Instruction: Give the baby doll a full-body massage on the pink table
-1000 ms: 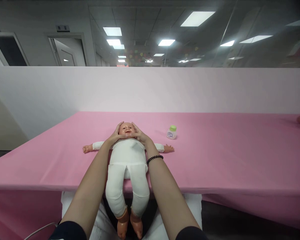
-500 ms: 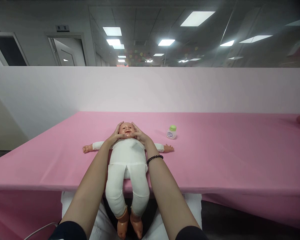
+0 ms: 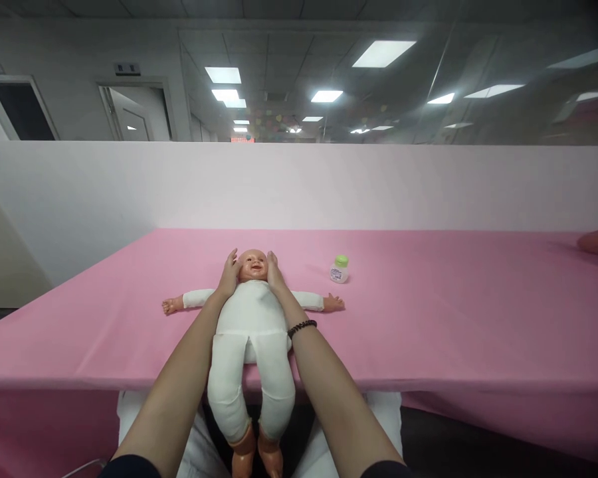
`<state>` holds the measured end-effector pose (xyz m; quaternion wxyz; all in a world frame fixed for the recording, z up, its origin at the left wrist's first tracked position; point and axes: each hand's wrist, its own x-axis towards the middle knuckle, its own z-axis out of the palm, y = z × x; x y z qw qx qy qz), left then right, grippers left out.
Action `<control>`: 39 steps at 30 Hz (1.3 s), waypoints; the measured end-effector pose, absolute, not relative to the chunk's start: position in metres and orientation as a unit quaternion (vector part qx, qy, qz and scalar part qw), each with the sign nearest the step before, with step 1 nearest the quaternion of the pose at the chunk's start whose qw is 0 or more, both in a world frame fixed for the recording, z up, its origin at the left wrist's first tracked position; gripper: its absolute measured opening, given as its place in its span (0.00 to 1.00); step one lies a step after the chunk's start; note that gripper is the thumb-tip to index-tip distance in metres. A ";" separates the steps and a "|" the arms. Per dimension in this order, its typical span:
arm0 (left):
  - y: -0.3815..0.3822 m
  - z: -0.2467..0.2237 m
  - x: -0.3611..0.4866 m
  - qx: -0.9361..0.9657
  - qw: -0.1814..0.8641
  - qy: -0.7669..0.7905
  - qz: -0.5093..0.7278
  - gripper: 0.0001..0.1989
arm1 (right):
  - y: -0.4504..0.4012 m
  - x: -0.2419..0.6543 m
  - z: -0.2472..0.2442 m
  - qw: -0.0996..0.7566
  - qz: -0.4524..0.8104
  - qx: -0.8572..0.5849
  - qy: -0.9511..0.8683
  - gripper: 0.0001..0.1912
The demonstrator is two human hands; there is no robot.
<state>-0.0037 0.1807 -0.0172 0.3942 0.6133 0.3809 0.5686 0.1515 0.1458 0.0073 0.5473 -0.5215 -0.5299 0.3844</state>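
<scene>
A baby doll (image 3: 252, 309) in a white cloth suit lies on its back, head away from me, arms stretched out to both sides. Its legs hang over the table's near edge. My left hand (image 3: 228, 274) lies along the left side of the doll's head (image 3: 252, 267), fingers extended. On the opposite side, my right hand (image 3: 275, 273) rests flat against the cheek, its fingers straight and pointing away from me. Neither hand is wrapped around anything. A dark beaded bracelet (image 3: 302, 327) circles my right wrist.
A small clear bottle (image 3: 339, 273) with a green cap stands on the pink-covered table (image 3: 428, 305), right of the doll's head. Part of another doll-like object (image 3: 597, 241) shows at the far right edge. A white low wall (image 3: 329, 189) with glass above runs behind the table.
Both thumbs have left the doll's chin and mouth area. My hands have turned from cupping the face to lying flat along the sides of the head. The view has tilted slightly upward.
</scene>
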 end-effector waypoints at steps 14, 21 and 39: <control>0.129 -0.020 -0.068 0.794 0.202 0.462 0.340 0.26 | 0.070 0.214 -0.005 0.214 0.043 -0.633 -0.743 0.30; 0.106 -0.004 -0.101 0.845 -0.044 0.516 0.133 0.27 | 0.047 0.246 -0.006 0.150 -0.065 -0.633 -0.756 0.25; 0.083 0.038 -0.019 0.646 0.299 0.368 0.598 0.18 | 0.124 0.371 -0.022 0.519 0.096 -0.668 -0.525 0.36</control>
